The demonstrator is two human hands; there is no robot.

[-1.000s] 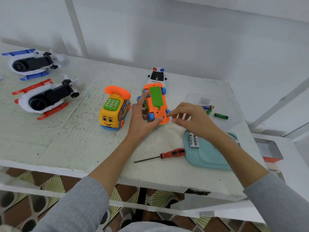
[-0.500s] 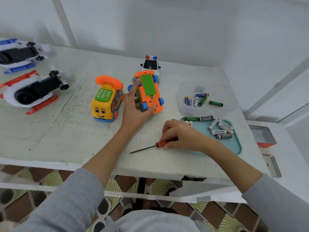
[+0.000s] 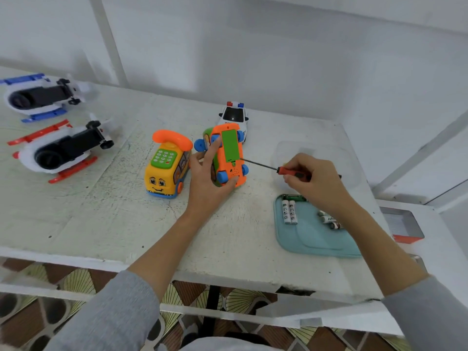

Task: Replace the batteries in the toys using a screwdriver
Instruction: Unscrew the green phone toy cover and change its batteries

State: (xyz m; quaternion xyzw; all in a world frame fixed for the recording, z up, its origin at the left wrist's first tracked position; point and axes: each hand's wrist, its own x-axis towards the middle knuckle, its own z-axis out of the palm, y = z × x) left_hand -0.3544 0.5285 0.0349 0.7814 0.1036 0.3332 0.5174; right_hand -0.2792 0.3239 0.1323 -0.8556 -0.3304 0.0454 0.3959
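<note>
left hand (image 3: 207, 183) grips the orange toy car (image 3: 225, 155) tipped on its side near the middle of the counter (image 3: 101, 211), underside with green battery cover (image 3: 230, 145) facing up, thumb under the near end, a finger laid along the far side. right hand (image 3: 311, 181) curls around the red handle of the screwdriver (image 3: 283, 169); its thin shaft points left and the tip sits at the car's right edge just below the green cover. yellow phone bus (image 3: 166, 165) stands just left of the car. police car (image 3: 234, 115) behind it toward the back edge. two helicopters, blue-skid (image 3: 40, 97) and red-skid (image 3: 60, 150), at the left side. teal tray (image 3: 311, 239) with batteries (image 3: 288, 212) near the front right corner, partly under the right wrist. clear container (image 3: 291, 150) behind the right hand, contents hidden.
</note>
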